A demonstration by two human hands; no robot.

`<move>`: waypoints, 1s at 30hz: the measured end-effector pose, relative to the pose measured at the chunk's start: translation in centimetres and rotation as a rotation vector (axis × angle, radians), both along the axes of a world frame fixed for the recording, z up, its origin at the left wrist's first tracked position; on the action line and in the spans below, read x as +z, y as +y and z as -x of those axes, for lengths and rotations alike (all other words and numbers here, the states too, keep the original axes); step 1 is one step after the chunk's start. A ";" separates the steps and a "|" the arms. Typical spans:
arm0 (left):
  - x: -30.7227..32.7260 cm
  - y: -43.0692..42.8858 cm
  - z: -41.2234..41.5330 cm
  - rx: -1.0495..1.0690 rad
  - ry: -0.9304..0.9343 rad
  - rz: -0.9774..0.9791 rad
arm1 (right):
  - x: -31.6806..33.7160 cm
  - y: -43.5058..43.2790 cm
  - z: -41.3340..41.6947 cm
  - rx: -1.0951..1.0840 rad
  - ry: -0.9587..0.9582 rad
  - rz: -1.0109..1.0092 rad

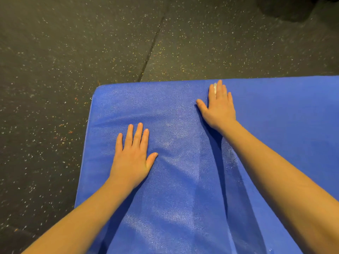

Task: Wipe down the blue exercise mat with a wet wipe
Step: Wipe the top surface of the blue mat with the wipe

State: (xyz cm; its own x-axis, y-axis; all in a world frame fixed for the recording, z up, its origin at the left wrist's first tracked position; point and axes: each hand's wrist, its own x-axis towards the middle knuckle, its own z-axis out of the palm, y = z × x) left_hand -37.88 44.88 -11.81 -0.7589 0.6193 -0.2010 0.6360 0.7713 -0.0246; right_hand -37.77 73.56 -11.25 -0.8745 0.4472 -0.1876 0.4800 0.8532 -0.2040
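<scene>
- Pressed the wet wipe point(215, 89) down under the straight fingers of the right hand point(219, 107), palm flat and with no curl round it. Showed only as a white sliver between two fingers near the tips.
- Reached that hand out to the far edge of the blue exercise mat point(275, 129), likely so as to carry the stroke right up to the border.
- Laid the left hand point(132, 156) flat too, fingers straight and slightly spread, thumb out, holding nothing. Set it nearer the body and toward the mat's left side, well apart from the right.
- Judged this a brace: took the leaning weight and pinned the mat against sliding under the wiping.
- Found a pale sheen and streaks between the two hands and down toward the near edge. Probably dampness from the wipe, though could not tell it from glare.
- Saw shallow creases in the foam round the left hand and beside the right forearm, in keeping with pressure from above.
- Spread the mat directly on the dark speckled floor point(73, 52), rounded far-left corner in view, right part cut off by the frame.
- Noted a seam point(152, 46) in the floor, leading away from the mat's far edge.
- Reckoned the task partly done, with the duller stretch to the right perhaps not yet wiped.
</scene>
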 end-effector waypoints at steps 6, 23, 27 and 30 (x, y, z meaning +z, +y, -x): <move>-0.3 0.0 0.0 -0.007 0.013 -0.004 | 0.4 3.4 0.9 0.088 -0.063 -0.052; -0.3 -0.1 0.0 -0.010 0.031 -0.018 | -0.3 2.7 -1.7 0.259 -0.002 -0.045; -0.2 0.0 0.0 -0.013 0.027 -0.018 | -0.1 3.1 -2.0 0.069 0.021 -0.005; -0.2 0.0 -0.2 -0.005 0.021 -0.017 | -0.3 0.9 -4.2 0.256 0.020 0.027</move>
State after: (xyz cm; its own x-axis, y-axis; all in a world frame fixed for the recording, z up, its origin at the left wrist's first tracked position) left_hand -37.71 44.91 -12.03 -0.7598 0.6264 -0.1741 0.6393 0.7686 -0.0249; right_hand -33.61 74.48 -11.53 -0.9622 0.2058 -0.1782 0.2447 0.9405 -0.2356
